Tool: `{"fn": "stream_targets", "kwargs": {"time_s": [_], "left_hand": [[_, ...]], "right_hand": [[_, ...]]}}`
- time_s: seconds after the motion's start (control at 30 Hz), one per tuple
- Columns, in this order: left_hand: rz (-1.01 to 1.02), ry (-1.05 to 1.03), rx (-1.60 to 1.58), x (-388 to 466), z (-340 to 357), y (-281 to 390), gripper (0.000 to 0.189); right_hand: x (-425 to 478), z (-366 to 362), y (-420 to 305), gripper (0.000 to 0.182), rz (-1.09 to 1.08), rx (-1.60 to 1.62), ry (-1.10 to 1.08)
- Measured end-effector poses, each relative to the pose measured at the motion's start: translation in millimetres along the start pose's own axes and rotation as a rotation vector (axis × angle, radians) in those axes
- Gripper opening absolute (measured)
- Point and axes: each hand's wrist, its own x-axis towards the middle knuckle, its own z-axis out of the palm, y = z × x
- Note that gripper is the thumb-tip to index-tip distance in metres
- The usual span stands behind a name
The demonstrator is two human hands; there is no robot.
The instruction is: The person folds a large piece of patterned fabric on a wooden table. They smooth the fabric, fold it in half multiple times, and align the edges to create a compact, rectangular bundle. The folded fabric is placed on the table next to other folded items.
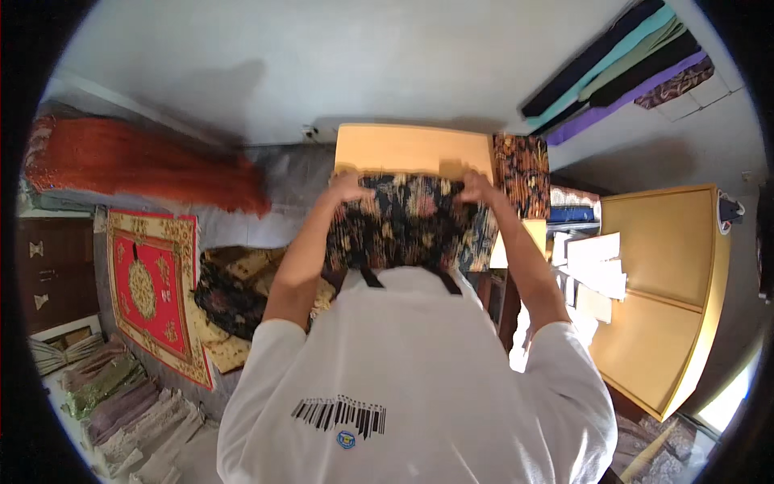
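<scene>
A dark floral cloth (411,224) lies spread in front of me, printed with pink and cream flowers. It covers the near part of a pale yellow tabletop (411,142). At the cloth's far left corner, my left hand (352,185) grips the fabric with the thumb on top. My right hand (476,184) does the same towards the far right corner. Fingertips of both hands are blurred and partly hidden at the cloth's edge. A folded cloth with an orange and black pattern (523,175) rests just right of the tabletop.
Rust-orange fabric (145,160) hangs or lies at the left. Nearby are a red patterned rug (154,290) and a crumpled floral cloth (233,296) on the floor. To the right stands a yellow wooden cabinet (659,254). Several garments (629,66) hang at upper right.
</scene>
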Motion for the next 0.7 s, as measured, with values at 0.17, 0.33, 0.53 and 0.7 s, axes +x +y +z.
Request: {"fn": "stream_targets", "kwargs": {"time_s": [0.17,0.33,0.53,0.7], "left_hand": [[0.045,-0.065,-0.262,-8,-17,-24,0.081],[0.075,-0.011,-0.225,-18,-16,-30,0.068],[0.096,0.102,-0.042,-53,-42,-9,0.061],[0.214,0.327,0.008,-95,-97,8,0.051]], "right_hand": [[-36,-49,-17,0.09,-0.086,0.273,-0.042],[-51,-58,-14,0.091,-0.133,0.379,-0.054],[-68,-67,4,0.078,-0.173,0.323,0.161],[-93,-94,-2,0.064,-0.218,0.381,0.432]]}}
